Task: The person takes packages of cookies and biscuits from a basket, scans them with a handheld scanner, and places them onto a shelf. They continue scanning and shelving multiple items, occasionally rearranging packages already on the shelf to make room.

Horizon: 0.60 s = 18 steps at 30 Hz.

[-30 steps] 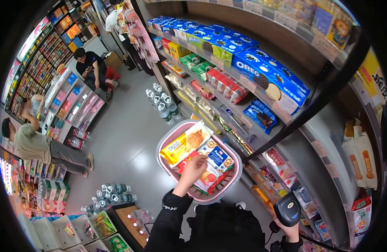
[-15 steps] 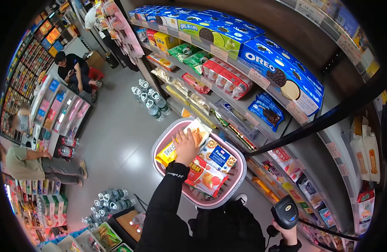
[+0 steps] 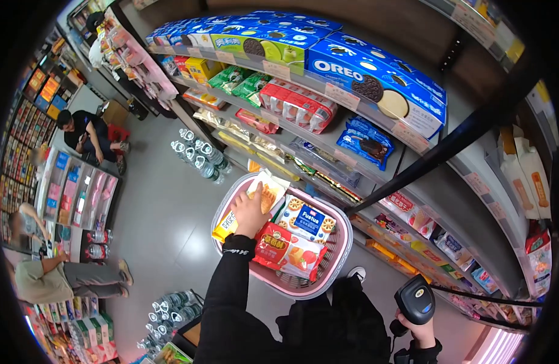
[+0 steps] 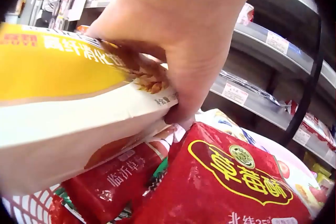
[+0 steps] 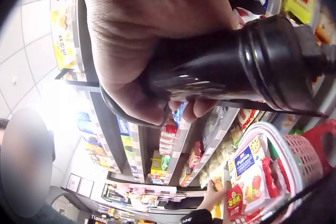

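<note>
My left hand (image 3: 250,215) grips a yellow and white biscuit packet (image 3: 271,193) at the left side of a pink shopping basket (image 3: 339,258). In the left wrist view the thumb lies at the near edge of this biscuit packet (image 4: 63,77), and the fingertips are hidden behind it. Beside the hand lie a blue and white Fustua packet (image 3: 310,219) and a red packet with strawberry pictures (image 3: 285,253). At the lower right, my right hand (image 3: 421,330) holds a black barcode scanner (image 3: 415,299) by its handle (image 5: 210,66).
Shelves with blue Oreo boxes (image 3: 376,79) and other snack packets rise behind and to the right of the basket. Bundled water bottles (image 3: 199,156) stand on the floor. At left are a seated person (image 3: 88,136) and a standing person (image 3: 67,279). A black post (image 3: 437,158) crosses the shelves.
My left hand has moved from the red packet onto the yellow and white biscuit packet and now grips it. The view has turned, shifting the shelves left; the right hand still holds the scanner.
</note>
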Available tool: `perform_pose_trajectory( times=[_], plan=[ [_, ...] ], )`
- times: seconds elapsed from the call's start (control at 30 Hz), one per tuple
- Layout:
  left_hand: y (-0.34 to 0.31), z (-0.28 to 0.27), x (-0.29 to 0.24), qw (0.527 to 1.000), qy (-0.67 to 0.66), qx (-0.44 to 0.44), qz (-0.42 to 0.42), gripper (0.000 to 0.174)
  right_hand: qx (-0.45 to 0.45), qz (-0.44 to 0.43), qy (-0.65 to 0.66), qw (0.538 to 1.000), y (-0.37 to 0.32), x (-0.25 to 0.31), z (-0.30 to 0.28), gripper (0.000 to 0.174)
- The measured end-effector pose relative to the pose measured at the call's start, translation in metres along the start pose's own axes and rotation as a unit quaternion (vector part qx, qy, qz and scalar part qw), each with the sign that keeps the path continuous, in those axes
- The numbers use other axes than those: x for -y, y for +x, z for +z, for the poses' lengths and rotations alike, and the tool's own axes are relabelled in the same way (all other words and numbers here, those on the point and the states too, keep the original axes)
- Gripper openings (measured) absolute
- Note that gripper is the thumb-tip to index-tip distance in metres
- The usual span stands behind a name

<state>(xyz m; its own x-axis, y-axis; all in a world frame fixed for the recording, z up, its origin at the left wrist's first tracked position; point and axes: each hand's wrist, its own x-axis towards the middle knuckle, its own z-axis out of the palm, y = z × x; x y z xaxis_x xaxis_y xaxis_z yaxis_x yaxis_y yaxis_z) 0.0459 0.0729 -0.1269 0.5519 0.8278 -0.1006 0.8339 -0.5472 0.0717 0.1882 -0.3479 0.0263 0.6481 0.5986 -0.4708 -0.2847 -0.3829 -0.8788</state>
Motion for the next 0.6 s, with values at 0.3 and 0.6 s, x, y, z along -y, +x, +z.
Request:
perform_pose_trajectory(
  times=[0.3,0.6],
  plan=[
    [-0.009,-0.044,0.03,0.97,-0.201,-0.132,0.041,0.081,-0.034,0.022,-0.065,0.997,-0.016,-0.034,-0.012,0.042],
    [-0.035,-0.098,0.035,0.525,-0.847,-0.079,0.01,0.055,-0.036,-0.017,-0.102,0.994,-0.025,-0.037,-0.001,0.054]
  ],
)
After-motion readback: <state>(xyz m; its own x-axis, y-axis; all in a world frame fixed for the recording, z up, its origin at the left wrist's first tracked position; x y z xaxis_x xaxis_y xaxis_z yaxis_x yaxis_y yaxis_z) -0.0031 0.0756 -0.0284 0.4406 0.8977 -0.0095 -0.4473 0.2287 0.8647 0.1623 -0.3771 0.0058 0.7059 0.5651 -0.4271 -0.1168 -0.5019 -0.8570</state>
